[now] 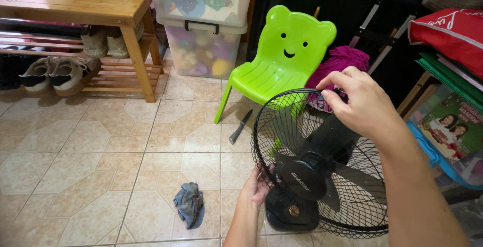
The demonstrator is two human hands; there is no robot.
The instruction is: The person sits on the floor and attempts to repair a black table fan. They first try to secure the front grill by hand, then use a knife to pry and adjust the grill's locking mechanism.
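A black electric fan (307,176) stands on the tiled floor, seen from behind, with its wire cage (282,121) and motor housing facing me. My right hand (359,101) grips the top rim of the cage. My left hand (257,186) holds the cage's lower left edge near the round base (292,214). The dark blades show through the wires.
A crumpled blue-grey cloth (189,204) lies on the floor left of the fan. A knife (240,126) lies by a green child's chair (282,58). A wooden shoe bench (75,10) stands at back left, plastic storage bins (204,30) behind, bags and books (448,101) at right.
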